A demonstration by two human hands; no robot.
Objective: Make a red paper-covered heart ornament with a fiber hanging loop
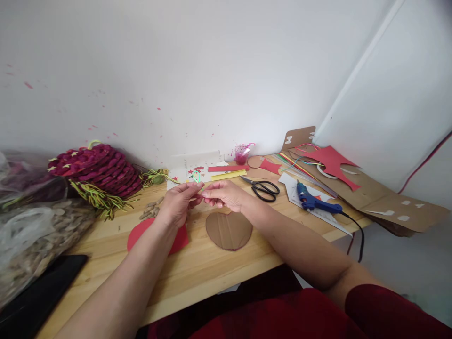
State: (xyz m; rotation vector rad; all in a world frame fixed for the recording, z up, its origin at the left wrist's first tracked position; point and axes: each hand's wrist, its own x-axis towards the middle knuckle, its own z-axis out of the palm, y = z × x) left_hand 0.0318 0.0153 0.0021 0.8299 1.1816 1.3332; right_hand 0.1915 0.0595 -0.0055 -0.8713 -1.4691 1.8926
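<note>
My left hand (181,200) and my right hand (226,194) meet above the middle of the table, fingertips pinched close together. Between them is a thin green cord (196,176), its loop standing up above the fingers. Both hands appear closed on this cord; its lower ends are hidden by the fingers. Below my right hand lies a brown cardboard heart (229,231) with a dark reddish edge. A red paper piece (141,231), perhaps a heart, lies partly under my left forearm.
Black-handled scissors (263,188) and a blue glue gun (316,200) lie to the right. Behind the hands are a yellow ruler (229,175) and a pink-stained cup (242,154). A maroon woven piece (102,169) and a bag of peanut-like pieces (45,240) occupy the left. Cardboard (374,200) overhangs the right edge.
</note>
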